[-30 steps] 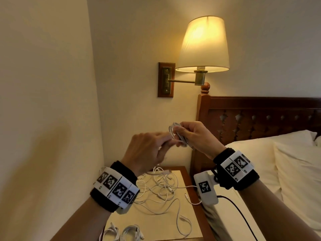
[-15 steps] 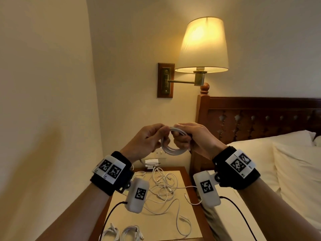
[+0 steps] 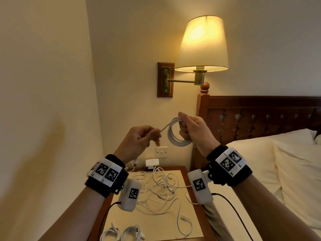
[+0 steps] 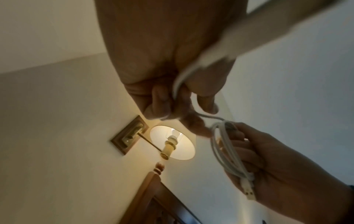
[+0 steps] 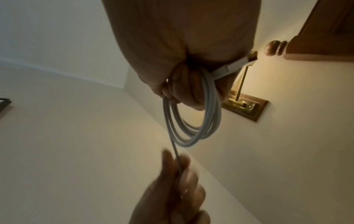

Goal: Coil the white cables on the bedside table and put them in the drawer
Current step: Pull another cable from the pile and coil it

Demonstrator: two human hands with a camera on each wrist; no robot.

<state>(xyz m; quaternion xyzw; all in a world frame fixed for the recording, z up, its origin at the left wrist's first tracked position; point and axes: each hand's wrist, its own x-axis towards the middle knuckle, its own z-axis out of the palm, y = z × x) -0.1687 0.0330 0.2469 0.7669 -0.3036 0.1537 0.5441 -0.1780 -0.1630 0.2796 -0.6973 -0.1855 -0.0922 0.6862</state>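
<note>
A white cable wound into a coil (image 3: 173, 134) hangs from my right hand (image 3: 191, 129), whose fingers are curled round its loops (image 5: 193, 121); a USB plug (image 4: 249, 192) sticks out by the palm. My left hand (image 3: 144, 138) pinches the cable's free tail (image 3: 164, 128) just left of the coil, with the strand (image 5: 175, 149) running taut between the hands. Both hands are raised well above the bedside table (image 3: 192, 214). A tangle of loose white cables (image 3: 161, 186) lies on the table, and two coiled cables (image 3: 121, 233) sit at its front edge. The drawer is out of sight.
A lit wall lamp (image 3: 201, 46) hangs above and behind the hands. The wooden headboard (image 3: 260, 115) and a bed with white pillows (image 3: 278, 162) stand to the right. A wall (image 3: 43, 101) runs close on the left. A white charger (image 3: 152, 162) sits plugged in behind the table.
The hands, close together over a small bundle a second ago, have drawn apart. The coil now hangs as a wider ring from the right hand, and the left hand has pulled the tail out leftward.
</note>
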